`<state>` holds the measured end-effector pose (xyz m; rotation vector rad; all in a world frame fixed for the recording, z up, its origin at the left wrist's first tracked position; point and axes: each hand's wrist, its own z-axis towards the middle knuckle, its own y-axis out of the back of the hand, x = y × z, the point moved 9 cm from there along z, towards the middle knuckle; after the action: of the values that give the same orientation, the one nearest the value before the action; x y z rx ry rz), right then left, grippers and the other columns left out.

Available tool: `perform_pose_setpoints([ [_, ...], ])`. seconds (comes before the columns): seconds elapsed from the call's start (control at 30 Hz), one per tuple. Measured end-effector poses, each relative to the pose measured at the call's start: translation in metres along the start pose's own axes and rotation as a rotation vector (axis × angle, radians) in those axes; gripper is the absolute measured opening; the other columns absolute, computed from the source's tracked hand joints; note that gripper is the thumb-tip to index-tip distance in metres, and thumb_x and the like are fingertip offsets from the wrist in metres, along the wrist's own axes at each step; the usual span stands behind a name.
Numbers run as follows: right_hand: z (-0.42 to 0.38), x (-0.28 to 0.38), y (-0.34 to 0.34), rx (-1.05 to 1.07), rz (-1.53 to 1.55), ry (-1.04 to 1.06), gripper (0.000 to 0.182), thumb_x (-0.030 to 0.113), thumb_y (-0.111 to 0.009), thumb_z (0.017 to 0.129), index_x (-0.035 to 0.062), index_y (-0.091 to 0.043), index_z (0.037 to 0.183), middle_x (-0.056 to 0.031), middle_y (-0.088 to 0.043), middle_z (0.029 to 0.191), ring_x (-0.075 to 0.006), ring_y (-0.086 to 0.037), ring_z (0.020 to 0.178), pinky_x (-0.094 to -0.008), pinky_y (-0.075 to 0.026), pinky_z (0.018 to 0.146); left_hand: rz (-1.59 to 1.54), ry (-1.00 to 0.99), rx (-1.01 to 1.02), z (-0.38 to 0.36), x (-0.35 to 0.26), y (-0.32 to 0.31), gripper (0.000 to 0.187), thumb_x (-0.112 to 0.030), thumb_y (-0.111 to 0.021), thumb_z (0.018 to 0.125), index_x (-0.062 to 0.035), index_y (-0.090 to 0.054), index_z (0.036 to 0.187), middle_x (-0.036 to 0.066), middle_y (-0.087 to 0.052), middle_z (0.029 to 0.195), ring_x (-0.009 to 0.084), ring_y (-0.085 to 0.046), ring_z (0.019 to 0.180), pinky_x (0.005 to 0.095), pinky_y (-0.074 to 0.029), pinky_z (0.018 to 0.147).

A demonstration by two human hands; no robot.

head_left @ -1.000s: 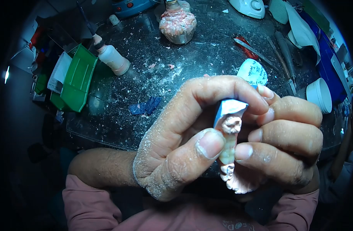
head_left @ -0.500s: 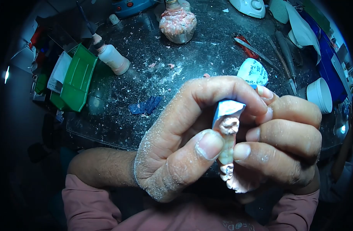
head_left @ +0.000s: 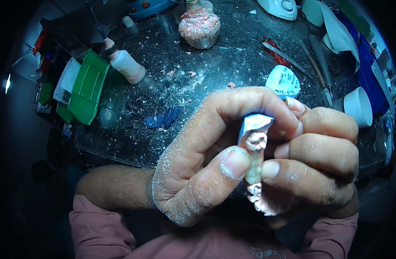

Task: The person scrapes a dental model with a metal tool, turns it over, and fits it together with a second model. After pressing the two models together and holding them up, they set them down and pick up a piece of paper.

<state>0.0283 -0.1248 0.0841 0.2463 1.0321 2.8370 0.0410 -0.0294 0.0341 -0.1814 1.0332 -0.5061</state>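
Close in front of me, a dental model (head_left: 267, 205) of pinkish plaster with a white and blue base is held between both hands. A yellowish row of false teeth (head_left: 253, 172) sits along its tooth line, between plaster teeth above and below. My left hand (head_left: 211, 159), dusted with white powder, is closed round the model; its thumb presses the side of the false teeth and its index finger curls over the top. My right hand (head_left: 321, 155) grips from the other side, thumb tip against the false teeth and fingers folded. The model's far side is hidden by my fingers.
A labelled white plaster piece (head_left: 283, 81) lies beyond my hands. Around the dark, debris-strewn table (head_left: 172, 69) stand a brush bottle (head_left: 128, 67), a green tray (head_left: 89, 86), a wax-covered pot (head_left: 200, 28), a white cup (head_left: 358, 107), a knife (head_left: 286, 57) and a handpiece (head_left: 319, 56).
Almost nothing differs. My right hand and the model have shifted very slightly to the left, and both hands keep the same hold.
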Motion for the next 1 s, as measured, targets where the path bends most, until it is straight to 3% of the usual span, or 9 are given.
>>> perform_pose_setpoints([
  [0.33,0.000,0.005,-0.005,0.051,0.002,0.032,0.022,0.017,-0.078,0.081,0.0170,-0.062,0.096,0.0006,-0.051,0.093,-0.0183,-0.055,0.085,-0.0309,-0.054,0.084,0.024,-0.012,0.093,0.001,-0.005,-0.001,0.049,-0.032,-0.051,0.095,0.0082,-0.042,0.122,0.019,-0.052,0.114,0.0229,-0.055,0.111,0.0378,-0.043,0.098],
  [0.4,-0.013,-0.012,0.004,-0.202,0.108,-0.196,0.024,0.017,-0.078,0.080,0.0159,-0.061,0.097,0.0001,-0.051,0.092,-0.0192,-0.055,0.086,-0.0316,-0.054,0.082,-0.152,0.289,0.015,0.000,0.009,0.001,0.053,-0.035,-0.054,0.094,0.0051,-0.041,0.126,0.020,-0.051,0.120,0.0251,-0.054,0.115,0.0410,-0.041,0.103],
  [0.43,-0.016,-0.018,0.007,-0.085,0.139,-0.220,0.033,0.020,-0.078,0.082,0.0147,-0.055,0.104,-0.0027,-0.054,0.095,-0.0206,-0.057,0.088,-0.0328,-0.053,0.079,-0.292,0.370,0.015,-0.002,0.016,0.000,0.058,-0.038,-0.058,0.092,0.0018,-0.039,0.130,0.021,-0.045,0.130,0.0278,-0.051,0.122,0.0436,-0.039,0.106],
  [0.5,-0.015,-0.027,0.013,-0.068,0.187,-0.203,0.039,0.024,-0.076,0.084,0.0147,-0.048,0.108,-0.0059,-0.056,0.098,-0.0215,-0.058,0.090,-0.0343,-0.052,0.079,-0.457,0.445,-0.018,0.000,0.023,0.001,0.062,-0.034,-0.062,0.088,0.0001,-0.037,0.134,0.023,-0.037,0.139,0.0312,-0.048,0.127,0.0461,-0.038,0.108],
  [0.53,-0.013,-0.029,0.013,-0.050,0.236,-0.188,0.045,0.028,-0.074,0.085,0.0146,-0.041,0.113,-0.0092,-0.059,0.101,-0.0224,-0.059,0.092,-0.0359,-0.052,0.080,-0.343,0.571,-0.087,-0.004,0.025,0.003,0.069,-0.033,-0.065,0.083,-0.0002,-0.035,0.137,0.024,-0.032,0.144,0.0336,-0.044,0.131,0.0480,-0.036,0.110],
  [0.8,-0.014,-0.027,0.011,-0.152,0.184,-0.292,0.038,0.028,-0.071,0.088,0.0154,-0.043,0.111,-0.0077,-0.055,0.104,-0.0211,-0.058,0.095,-0.0387,-0.054,0.087,-0.371,0.711,-0.193,-0.008,0.025,0.000,0.079,-0.030,-0.072,0.076,0.0009,-0.034,0.138,0.021,-0.037,0.141,0.0315,-0.046,0.130,0.0456,-0.042,0.106],
  [1.0,-0.014,-0.025,0.009,-0.044,0.230,-0.275,0.033,0.023,-0.070,0.089,0.0158,-0.046,0.109,-0.0074,-0.052,0.107,-0.0216,-0.057,0.103,-0.0461,-0.054,0.097,-0.310,0.673,-0.157,-0.010,0.025,0.000,0.082,-0.037,-0.074,0.077,0.0029,-0.034,0.136,0.020,-0.048,0.132,0.0274,-0.053,0.122,0.0439,-0.041,0.106],
])
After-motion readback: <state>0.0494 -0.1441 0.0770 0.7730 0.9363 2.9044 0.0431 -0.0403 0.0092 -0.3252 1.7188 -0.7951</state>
